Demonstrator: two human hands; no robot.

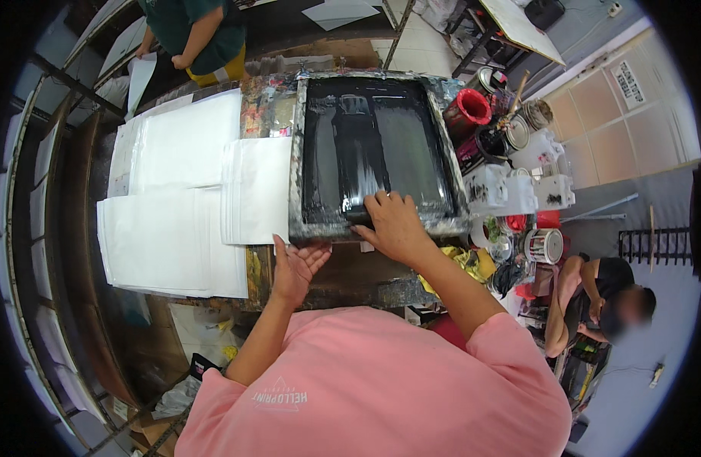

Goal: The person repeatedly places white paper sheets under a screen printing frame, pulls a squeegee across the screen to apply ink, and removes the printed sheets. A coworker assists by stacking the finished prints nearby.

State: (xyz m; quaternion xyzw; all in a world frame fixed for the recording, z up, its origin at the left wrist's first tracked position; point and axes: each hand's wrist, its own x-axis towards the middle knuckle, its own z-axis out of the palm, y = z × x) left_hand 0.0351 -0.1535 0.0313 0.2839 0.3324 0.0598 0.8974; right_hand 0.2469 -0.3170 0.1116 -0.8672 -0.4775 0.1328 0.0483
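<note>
A screen printing frame (296, 175) lies on the table before me, its mesh coated with glossy black ink (363, 164). A wet streak runs down the middle of the mesh to its near end. There my right hand (398, 225) is closed round a dark, ink-covered squeegee (356, 217), mostly hidden under the fingers. At the frame's near left corner is my left hand (293, 273), palm up, thumb apart and fingers stretched out. Its fingertips are by the frame's near edge; whether they touch it I cannot tell. Left of the frame lies a stack of white sheets (257, 186).
Larger white paper stacks (171, 244) cover the table's left part. Ink cans, a red-rimmed pot (472, 107) and white jugs (510, 190) crowd the right side. A rack (57, 305) stands at left. One person (194, 34) handles paper beyond the table; another (594, 301) sits at right.
</note>
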